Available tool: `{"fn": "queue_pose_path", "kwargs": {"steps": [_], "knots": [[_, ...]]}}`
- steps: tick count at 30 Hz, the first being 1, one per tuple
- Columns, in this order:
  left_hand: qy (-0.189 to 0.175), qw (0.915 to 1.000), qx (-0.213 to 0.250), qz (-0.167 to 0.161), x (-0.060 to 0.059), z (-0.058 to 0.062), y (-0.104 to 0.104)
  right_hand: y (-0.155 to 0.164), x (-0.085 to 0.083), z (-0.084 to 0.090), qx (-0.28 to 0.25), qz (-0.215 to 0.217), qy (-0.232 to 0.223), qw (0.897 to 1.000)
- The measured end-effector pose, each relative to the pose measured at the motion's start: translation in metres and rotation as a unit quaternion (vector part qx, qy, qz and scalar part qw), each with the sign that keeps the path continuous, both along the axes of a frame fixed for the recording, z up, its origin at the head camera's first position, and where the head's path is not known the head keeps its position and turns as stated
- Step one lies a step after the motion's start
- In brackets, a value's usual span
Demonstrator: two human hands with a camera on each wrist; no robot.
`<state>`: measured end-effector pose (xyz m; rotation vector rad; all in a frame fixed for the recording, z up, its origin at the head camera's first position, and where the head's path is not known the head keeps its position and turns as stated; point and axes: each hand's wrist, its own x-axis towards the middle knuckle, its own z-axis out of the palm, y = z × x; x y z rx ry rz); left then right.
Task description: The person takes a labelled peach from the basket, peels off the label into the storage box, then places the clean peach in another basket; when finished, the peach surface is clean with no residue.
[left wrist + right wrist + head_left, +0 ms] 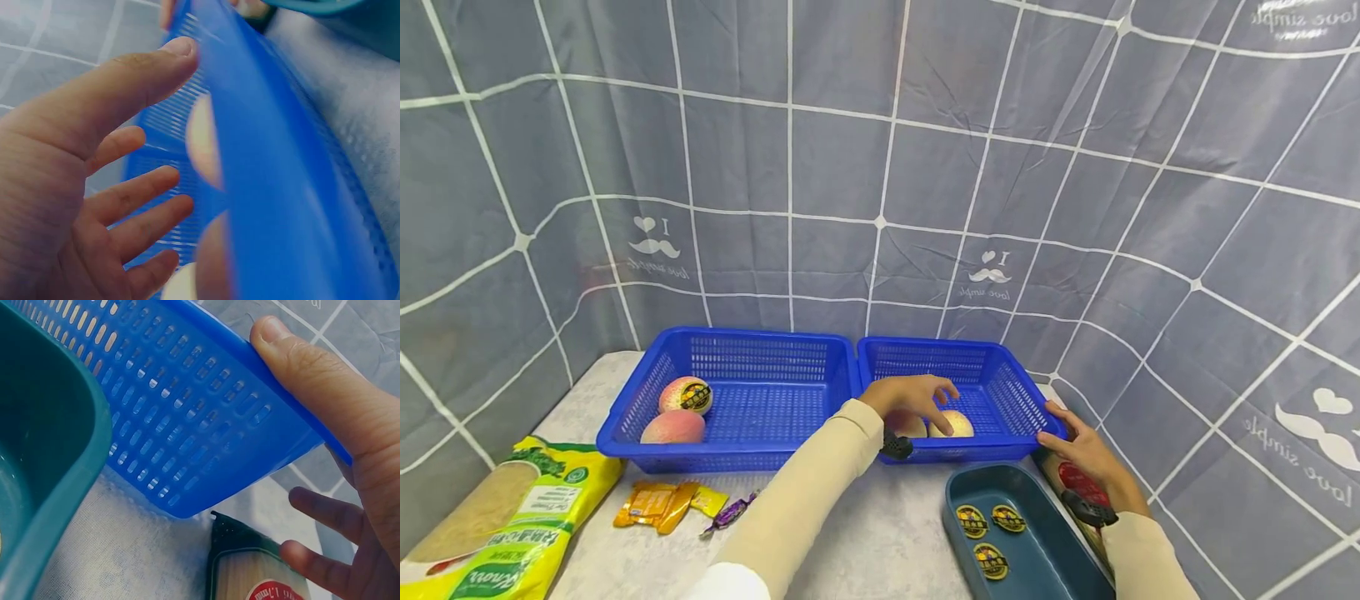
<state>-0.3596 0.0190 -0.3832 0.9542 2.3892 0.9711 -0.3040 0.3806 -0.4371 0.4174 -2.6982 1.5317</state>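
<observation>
In the head view my left hand (917, 396) reaches over the front rim of the right blue basket (992, 450). Its fingers are spread and loosely bent above pale yellow-pink peaches (957, 423) lying inside by the front wall. The left wrist view shows the thumb close to the rim and a gap between the fingers and the nearest peach (203, 140). At the basket's right front corner, my right hand (1082, 446) holds the rim, thumb on top, two lower fingers free beneath it. The index finger is mostly hidden behind the rim.
The left blue basket (775, 450) holds two peaches (673, 427), one stickered. A teal tray (951, 525) with three stickers stands in front, beside a noodle pack (250, 569). At left lie a yellow Knorr bag (527, 525), orange packets (655, 504) and a purple-wrapped candy (727, 512).
</observation>
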Motion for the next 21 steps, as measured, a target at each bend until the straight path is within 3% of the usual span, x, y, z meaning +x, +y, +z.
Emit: {"fn": "queue_pose_path", "kwargs": {"steps": [6,11,15,18,21], "knots": [[0.040,0.9974,0.057,-0.018,0.024,0.020,-0.047,-0.001,0.001,-0.001,0.007,0.003,0.006,1.000],[0.095,0.9925,0.077,0.002,0.053,0.040,-0.107,0.004,0.007,-0.003,0.009,-0.003,0.008,1.000],[0.122,0.9865,0.098,0.047,0.080,0.047,-0.175,0.001,0.010,0.000,0.023,0.001,0.018,1.000],[0.160,0.9773,0.091,0.105,0.103,0.043,-0.230,-0.002,0.012,0.004,0.034,0.003,0.017,0.999],[0.195,0.9625,0.072,0.174,0.126,0.033,-0.283,-0.004,0.012,0.007,0.062,0.003,0.019,0.998]]}}
